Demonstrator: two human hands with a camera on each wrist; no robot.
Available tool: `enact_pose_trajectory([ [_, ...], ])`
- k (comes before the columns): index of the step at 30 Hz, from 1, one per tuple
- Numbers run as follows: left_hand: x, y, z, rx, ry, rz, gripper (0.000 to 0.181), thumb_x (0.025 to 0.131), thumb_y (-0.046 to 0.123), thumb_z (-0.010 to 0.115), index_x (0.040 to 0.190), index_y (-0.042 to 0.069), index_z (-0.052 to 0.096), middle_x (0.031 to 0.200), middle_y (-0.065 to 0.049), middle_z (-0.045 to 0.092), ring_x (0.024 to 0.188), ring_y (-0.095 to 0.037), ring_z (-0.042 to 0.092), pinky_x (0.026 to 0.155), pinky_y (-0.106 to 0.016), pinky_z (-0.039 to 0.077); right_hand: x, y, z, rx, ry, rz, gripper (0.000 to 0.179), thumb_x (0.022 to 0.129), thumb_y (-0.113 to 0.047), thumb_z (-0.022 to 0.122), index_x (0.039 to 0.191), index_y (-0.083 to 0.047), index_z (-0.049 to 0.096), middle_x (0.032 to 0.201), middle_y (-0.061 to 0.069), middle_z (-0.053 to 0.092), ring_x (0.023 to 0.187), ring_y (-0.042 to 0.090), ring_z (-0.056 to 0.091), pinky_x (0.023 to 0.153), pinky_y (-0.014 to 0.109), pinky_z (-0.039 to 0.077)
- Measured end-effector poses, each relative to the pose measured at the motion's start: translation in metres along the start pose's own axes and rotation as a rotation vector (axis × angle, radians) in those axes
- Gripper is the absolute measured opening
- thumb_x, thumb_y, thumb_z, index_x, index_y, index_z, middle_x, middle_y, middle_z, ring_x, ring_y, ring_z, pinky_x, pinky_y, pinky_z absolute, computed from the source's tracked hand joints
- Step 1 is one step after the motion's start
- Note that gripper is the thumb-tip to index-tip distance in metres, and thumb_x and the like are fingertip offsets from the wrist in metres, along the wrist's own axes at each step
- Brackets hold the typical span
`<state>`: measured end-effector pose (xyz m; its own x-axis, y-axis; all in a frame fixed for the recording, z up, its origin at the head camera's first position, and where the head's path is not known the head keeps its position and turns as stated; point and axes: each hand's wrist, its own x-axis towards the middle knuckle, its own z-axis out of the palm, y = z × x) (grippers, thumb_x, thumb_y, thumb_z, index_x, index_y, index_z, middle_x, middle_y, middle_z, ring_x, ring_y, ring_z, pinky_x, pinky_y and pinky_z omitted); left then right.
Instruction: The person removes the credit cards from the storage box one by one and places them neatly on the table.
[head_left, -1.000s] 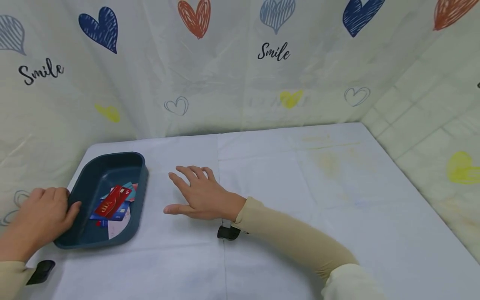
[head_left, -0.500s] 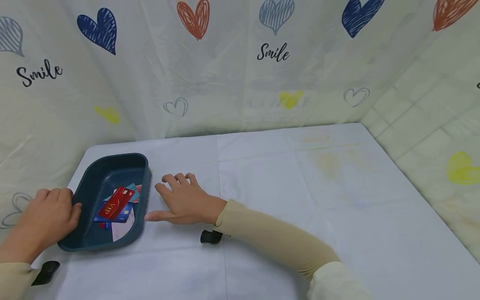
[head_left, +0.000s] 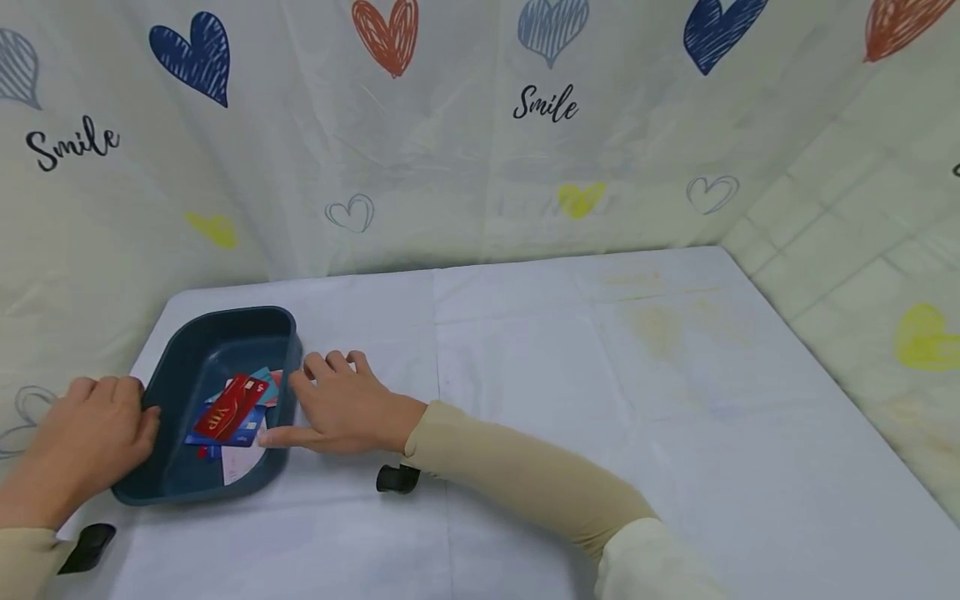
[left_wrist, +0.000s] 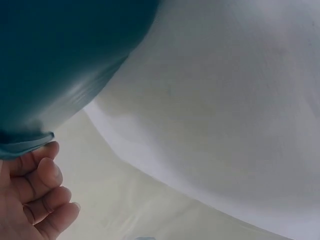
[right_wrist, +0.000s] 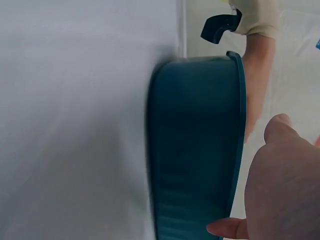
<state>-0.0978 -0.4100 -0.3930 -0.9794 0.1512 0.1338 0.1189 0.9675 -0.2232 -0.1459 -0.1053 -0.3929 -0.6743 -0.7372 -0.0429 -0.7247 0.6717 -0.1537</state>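
A dark teal plastic basin (head_left: 168, 454) stands at the left of the table. Several cards lie loosely piled in it: a red card (head_left: 231, 407) on top, a blue card (head_left: 251, 428) under it and a pale pink card (head_left: 238, 465) below. My left hand (head_left: 97, 433) grips the basin's left rim, thumb on the inner side; in the left wrist view its fingers (left_wrist: 42, 177) curl beneath the rim. My right hand (head_left: 348, 410) is at the right rim, thumb stretched over the inside. A fingertip (right_wrist: 220, 227) overlaps the outer wall in the right wrist view.
A white cloth covers the table (head_left: 570, 400). Behind it hangs a pale curtain (head_left: 450, 150) printed with hearts and the word Smile. Black wrist cameras stick out under both wrists, one at the right wrist (head_left: 397, 479).
My right hand has moved left from over the table to the basin's right rim. My left hand keeps its grip, and the basin has barely shifted.
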Motion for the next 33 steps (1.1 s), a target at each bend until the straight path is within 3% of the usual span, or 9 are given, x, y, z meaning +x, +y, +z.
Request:
enact_pose_trajectory([
  [4, 0.001, 0.002, -0.002, -0.008, 0.005, 0.011, 0.036, 0.084, 0.014, 0.07, 0.089, -0.015, 0.049, 0.076, -0.026, 0.053, 0.082, -0.045, 0.048, 0.08, -0.056, 0.045, 0.005, -0.005, 0.0, 0.005, 0.006, 0.022, 0.086, 0.09, -0.085, 0.034, 0.152, -0.027, 0.043, 0.134, -0.009, 0.05, 0.123, 0.011, 0.044, 0.109, 0.041, 0.039],
  [10, 0.003, 0.005, -0.003, -0.066, -0.04, -0.026, 0.034, 0.088, 0.014, 0.068, 0.093, -0.015, 0.049, 0.081, -0.027, 0.054, 0.089, -0.048, 0.047, 0.084, -0.059, 0.044, 0.005, -0.008, 0.0, -0.005, 0.043, 0.048, 0.084, 0.09, -0.086, 0.035, 0.145, -0.023, 0.049, 0.123, -0.01, 0.053, 0.113, 0.009, 0.046, 0.104, 0.038, 0.041],
  [17, 0.003, 0.008, -0.002, -0.103, -0.024, -0.019, 0.035, 0.088, 0.016, 0.069, 0.094, -0.013, 0.05, 0.081, -0.026, 0.055, 0.09, -0.049, 0.047, 0.08, -0.059, 0.045, 0.004, -0.007, -0.002, -0.03, 0.056, 0.065, 0.082, 0.085, -0.087, 0.043, 0.135, -0.023, 0.05, 0.118, -0.01, 0.054, 0.107, 0.008, 0.045, 0.095, 0.034, 0.042],
  [28, 0.005, 0.012, -0.001, -0.148, -0.031, -0.032, 0.034, 0.089, 0.016, 0.067, 0.096, -0.013, 0.051, 0.081, -0.026, 0.055, 0.09, -0.051, 0.046, 0.074, -0.059, 0.043, 0.005, -0.005, -0.002, -0.04, 0.085, 0.119, 0.071, 0.087, -0.083, 0.044, 0.125, -0.023, 0.053, 0.112, -0.009, 0.055, 0.103, 0.01, 0.047, 0.097, 0.038, 0.041],
  [33, 0.005, 0.015, 0.0, -0.177, 0.002, -0.016, 0.035, 0.086, 0.017, 0.069, 0.096, -0.012, 0.052, 0.082, -0.025, 0.055, 0.091, -0.05, 0.046, 0.073, -0.058, 0.044, 0.005, -0.001, 0.0, -0.021, 0.09, 0.149, 0.063, 0.088, -0.078, 0.049, 0.117, -0.022, 0.052, 0.106, -0.009, 0.053, 0.101, 0.011, 0.047, 0.097, 0.04, 0.041],
])
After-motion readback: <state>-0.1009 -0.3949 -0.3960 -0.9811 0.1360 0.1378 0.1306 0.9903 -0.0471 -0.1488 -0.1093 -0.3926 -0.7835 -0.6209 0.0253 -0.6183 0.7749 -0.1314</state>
